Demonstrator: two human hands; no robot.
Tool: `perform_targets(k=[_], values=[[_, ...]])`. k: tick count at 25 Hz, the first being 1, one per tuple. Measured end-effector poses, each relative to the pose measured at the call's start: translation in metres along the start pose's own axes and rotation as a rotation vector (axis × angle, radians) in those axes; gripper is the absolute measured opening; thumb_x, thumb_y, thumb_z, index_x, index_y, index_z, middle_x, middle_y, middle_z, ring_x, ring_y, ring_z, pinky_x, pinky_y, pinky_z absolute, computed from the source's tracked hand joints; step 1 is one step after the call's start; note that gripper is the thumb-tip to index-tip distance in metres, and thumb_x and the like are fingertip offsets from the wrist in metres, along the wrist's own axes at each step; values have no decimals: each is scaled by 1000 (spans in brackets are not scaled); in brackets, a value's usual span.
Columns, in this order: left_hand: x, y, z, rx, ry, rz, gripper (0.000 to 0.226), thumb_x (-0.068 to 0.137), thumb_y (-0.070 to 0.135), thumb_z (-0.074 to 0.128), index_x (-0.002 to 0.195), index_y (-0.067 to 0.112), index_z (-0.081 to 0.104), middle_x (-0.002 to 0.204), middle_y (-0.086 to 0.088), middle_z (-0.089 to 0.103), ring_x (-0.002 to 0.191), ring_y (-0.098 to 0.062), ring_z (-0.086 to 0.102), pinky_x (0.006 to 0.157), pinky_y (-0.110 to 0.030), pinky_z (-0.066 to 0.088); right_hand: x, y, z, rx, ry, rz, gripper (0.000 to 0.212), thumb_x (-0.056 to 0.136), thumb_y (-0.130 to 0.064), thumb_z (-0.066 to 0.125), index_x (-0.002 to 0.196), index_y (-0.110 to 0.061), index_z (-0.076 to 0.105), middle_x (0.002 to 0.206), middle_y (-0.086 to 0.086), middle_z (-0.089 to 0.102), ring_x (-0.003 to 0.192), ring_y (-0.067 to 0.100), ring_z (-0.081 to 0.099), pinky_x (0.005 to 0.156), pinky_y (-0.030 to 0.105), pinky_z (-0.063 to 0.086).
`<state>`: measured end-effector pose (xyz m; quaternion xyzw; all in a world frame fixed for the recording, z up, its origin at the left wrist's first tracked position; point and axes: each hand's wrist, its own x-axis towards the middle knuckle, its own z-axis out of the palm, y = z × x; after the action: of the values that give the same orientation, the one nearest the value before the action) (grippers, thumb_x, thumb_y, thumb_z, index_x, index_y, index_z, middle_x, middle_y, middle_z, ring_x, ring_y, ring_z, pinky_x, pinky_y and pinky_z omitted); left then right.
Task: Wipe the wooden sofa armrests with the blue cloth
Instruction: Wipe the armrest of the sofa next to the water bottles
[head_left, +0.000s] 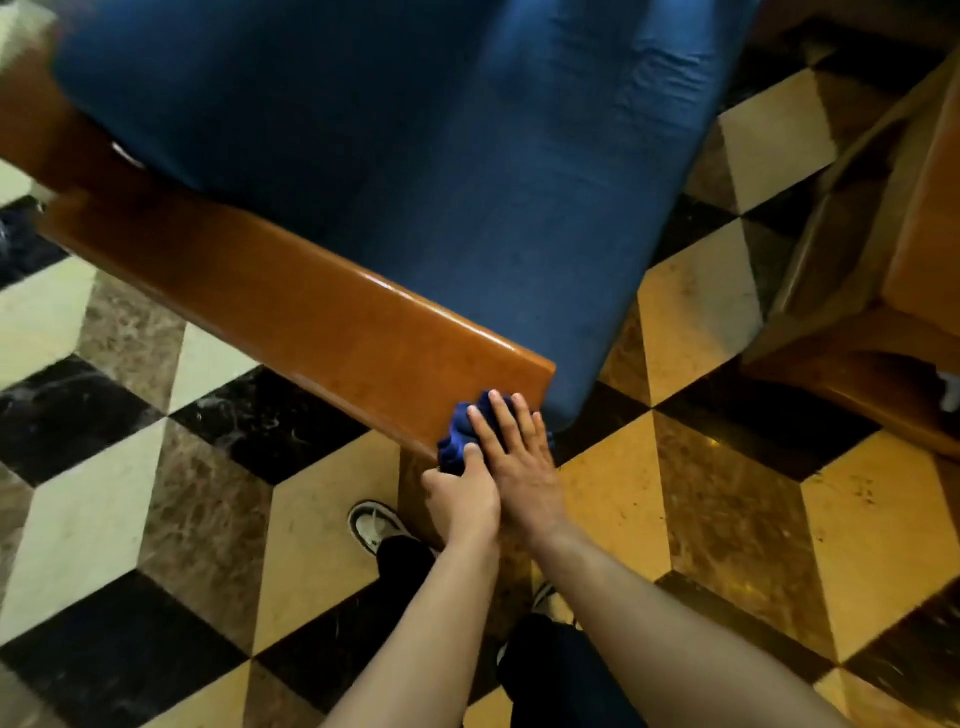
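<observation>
Where the armrest (311, 317) ends, blue cloth (460, 436) beneath both hands' fingers (498, 415).

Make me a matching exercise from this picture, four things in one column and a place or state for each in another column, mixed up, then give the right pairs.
Things:
1. blue cloth
2. wooden armrest
3. right hand
4. sneaker

Places or states:
A. on the tiled floor, below the armrest's end
B. laid flat, fingers spread over the cloth
C. bunched against the armrest's near end
D. glossy, running along the blue cushion

Pairs: 1-C, 2-D, 3-B, 4-A
</observation>
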<state>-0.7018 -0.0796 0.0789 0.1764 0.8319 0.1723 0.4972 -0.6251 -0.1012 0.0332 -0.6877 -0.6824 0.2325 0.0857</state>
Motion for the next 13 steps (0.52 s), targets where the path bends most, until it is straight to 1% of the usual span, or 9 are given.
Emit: perform_targets(k=[2,3,4,5,6,8,10,11,13], values=[[-4,7,4,46,65,159,28,91,42,62,103,17,59,114,-14,73,97,-33,68,81,-36,48,4,-12,-6,362,36,184,74,101,-38,58,161,-43,16,174,-2,3,161,23,-2,130,45,9],[-6,15,8,61,54,229,19,92,39,62,94,21,57,108,-14,74,90,-30,68,79,-36,48,8,-15,-15,544,87,265,67,99,-43,60,155,-48,25,171,-4,16,159,20,13,129,44,18],[-8,23,12,62,27,288,16,92,38,62,88,24,55,104,-14,75,85,-28,68,79,-36,50,12,-15,-25,659,145,346,58,96,-46,61,150,-48,37,164,-4,30,153,19,29,126,45,28],[-10,31,16,56,-6,329,17,91,39,63,87,24,55,102,-13,75,84,-26,69,80,-39,54,15,-10,-40,722,183,365,52,96,-42,61,146,-42,48,155,-2,41,145,21,40,121,47,36],[-18,41,23,58,-44,358,19,89,42,64,90,24,57,101,-12,76,85,-26,70,83,-42,57,18,2,-56,748,196,328,48,97,-34,62,144,-35,53,149,2,46,139,25,47,116,48,40],[-35,68,42,22,-162,364,38,83,50,69,104,19,61,103,-10,76,91,-26,73,87,-47,60,27,27,-92,785,233,323,47,98,-24,62,144,-31,55,138,6,53,127,25,55,109,44,47],[-53,97,67,-100,-359,327,63,76,52,74,121,10,61,110,-16,76,99,-30,76,90,-49,61,43,57,-132,814,281,319,49,98,-23,62,146,-31,55,127,6,60,116,21,61,103,40,51],[-61,112,80,-138,-436,325,71,74,53,76,127,8,60,113,-17,75,102,-31,75,92,-50,61,50,69,-152,825,309,316,49,98,-22,62,146,-30,56,124,6,64,114,20,63,102,40,51],[-76,151,110,-118,-545,380,74,70,56,76,126,10,64,114,-16,77,104,-30,75,88,-47,62,69,98,-191,865,346,332,46,99,-20,62,144,-26,59,122,7,69,113,19,65,101,40,52]])
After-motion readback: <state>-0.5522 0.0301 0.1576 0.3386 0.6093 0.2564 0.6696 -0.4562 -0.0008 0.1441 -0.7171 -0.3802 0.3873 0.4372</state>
